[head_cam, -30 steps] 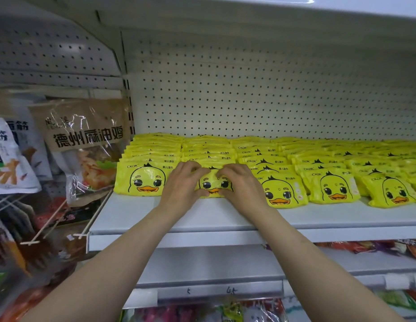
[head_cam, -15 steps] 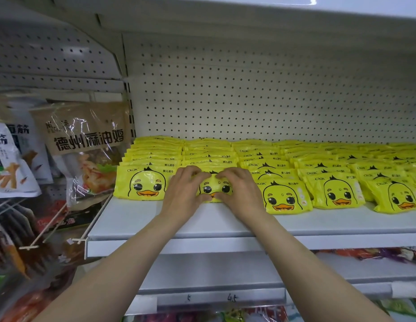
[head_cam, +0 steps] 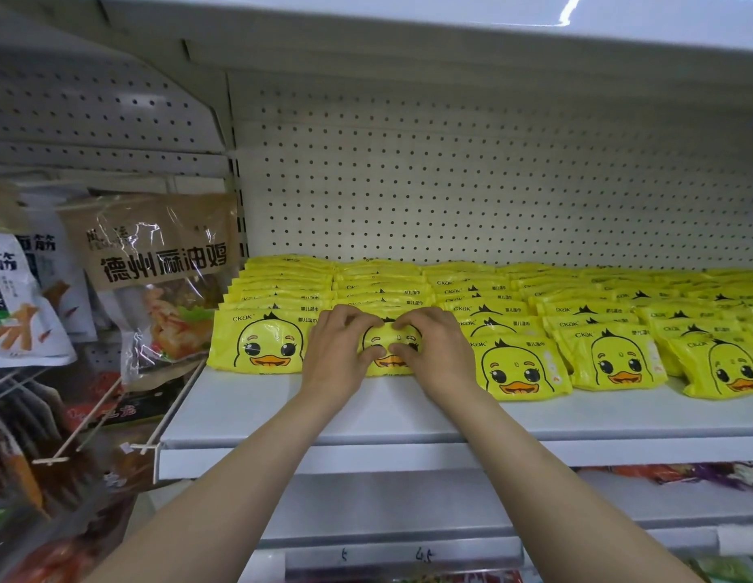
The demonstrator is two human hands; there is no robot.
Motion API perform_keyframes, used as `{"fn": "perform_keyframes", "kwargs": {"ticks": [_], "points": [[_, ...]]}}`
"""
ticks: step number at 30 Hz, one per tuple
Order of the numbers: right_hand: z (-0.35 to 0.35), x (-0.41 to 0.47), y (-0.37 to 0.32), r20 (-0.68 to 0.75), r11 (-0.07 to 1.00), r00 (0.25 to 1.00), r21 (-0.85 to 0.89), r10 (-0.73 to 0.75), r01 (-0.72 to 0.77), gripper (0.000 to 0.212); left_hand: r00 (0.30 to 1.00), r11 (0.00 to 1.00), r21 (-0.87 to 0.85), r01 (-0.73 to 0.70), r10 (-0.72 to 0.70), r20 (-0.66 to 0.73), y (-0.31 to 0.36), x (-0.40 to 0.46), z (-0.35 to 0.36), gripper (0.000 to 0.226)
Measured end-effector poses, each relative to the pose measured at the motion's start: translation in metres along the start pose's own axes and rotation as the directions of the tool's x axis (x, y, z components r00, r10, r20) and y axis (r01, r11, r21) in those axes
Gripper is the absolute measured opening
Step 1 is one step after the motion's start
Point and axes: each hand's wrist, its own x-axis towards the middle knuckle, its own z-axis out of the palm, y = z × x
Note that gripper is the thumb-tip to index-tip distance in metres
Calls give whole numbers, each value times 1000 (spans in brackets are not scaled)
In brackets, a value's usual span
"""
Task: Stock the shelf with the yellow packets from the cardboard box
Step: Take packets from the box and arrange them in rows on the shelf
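**Colours and patterns on the shelf**

Yellow packets carry a cartoon duck face: black eyes, orange beak, black tuft, white lettering. The shelf is plain white; the far back panel is white with a regular grid of dark holes. At left, a brown bag bears black characters.

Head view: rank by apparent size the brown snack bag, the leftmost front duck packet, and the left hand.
1. Brown snack bag, clearly largest.
2. Leftmost front duck packet.
3. Left hand, though it sits nearer the camera and looks close to the packet, so that order is unsure.
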Motion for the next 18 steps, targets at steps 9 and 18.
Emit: {"fn": "perform_keyframes", "kwargs": {"ticks": [9, 18], "points": [[-5, -9, 3, 84, 998, 994, -13, -66, 67, 48, 991, 995, 21, -102, 100, 87, -8, -10, -5, 65], [0, -1, -6, 65, 980, 995, -178, -75, 86, 52, 989, 976, 171, -131, 118, 88, -2, -1, -5, 68]]}}
